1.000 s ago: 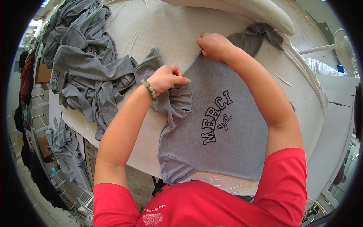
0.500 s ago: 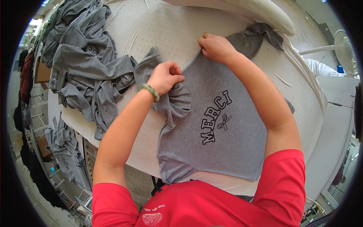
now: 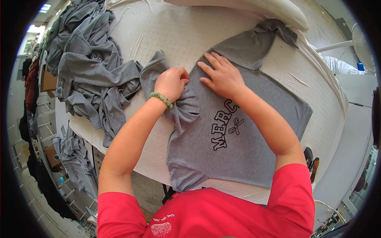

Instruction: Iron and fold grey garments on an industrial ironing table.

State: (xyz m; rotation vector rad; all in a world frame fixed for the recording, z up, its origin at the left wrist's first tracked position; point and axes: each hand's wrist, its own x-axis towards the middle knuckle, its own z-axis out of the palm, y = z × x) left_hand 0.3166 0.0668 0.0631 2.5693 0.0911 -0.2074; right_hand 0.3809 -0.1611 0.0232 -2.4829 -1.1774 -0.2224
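Note:
A grey sweatshirt with dark outlined lettering and a small bow on its front lies spread on the padded, white-covered table. My left hand, with a green bead bracelet at the wrist, is closed on the bunched cloth around the neck end; its fingertips are partly hidden. Just right of it, my right hand rests flat on the shoulder area, fingers stretched and a little apart. One sleeve reaches away toward the far right, its end crumpled. The other sleeve lies folded near my body.
A heap of grey garments covers the table's far left, touching the sweatshirt's bunched part. More grey clothes hang below the left edge. A white padded form lies across the far side. At the right edge is a brown handle; a fan stands beyond.
My right hand has gone from pinching the shoulder edge to lying flat, slightly nearer me. The far sleeve and right side of the sweatshirt lie more spread out. My left hand has barely moved.

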